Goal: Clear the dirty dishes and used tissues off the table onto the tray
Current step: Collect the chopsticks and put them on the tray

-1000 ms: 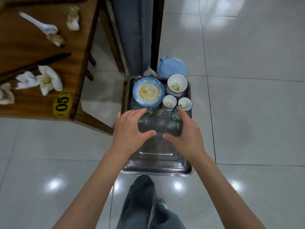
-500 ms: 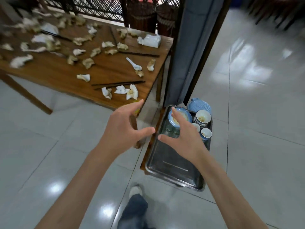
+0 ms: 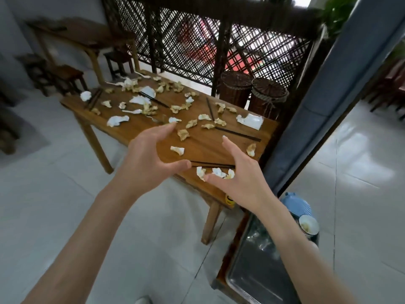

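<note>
- The used tissues (image 3: 178,109) lie crumpled and scattered all over the wooden table (image 3: 210,148), with black chopsticks (image 3: 212,165) among them.
- We hold our left hand (image 3: 147,157) and right hand (image 3: 237,179) above the table's near end, fingers spread apart, empty.
- The metal tray (image 3: 249,275) sits low at the near right; its dishes, such as a soiled bowl (image 3: 308,224), seem blurred.

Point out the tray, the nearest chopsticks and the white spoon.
tray (image 3: 252,279), head view, bare metal floor.
nearest chopsticks (image 3: 210,164), head view, middle of the pair.
white spoon (image 3: 132,111), head view, its handle.
</note>
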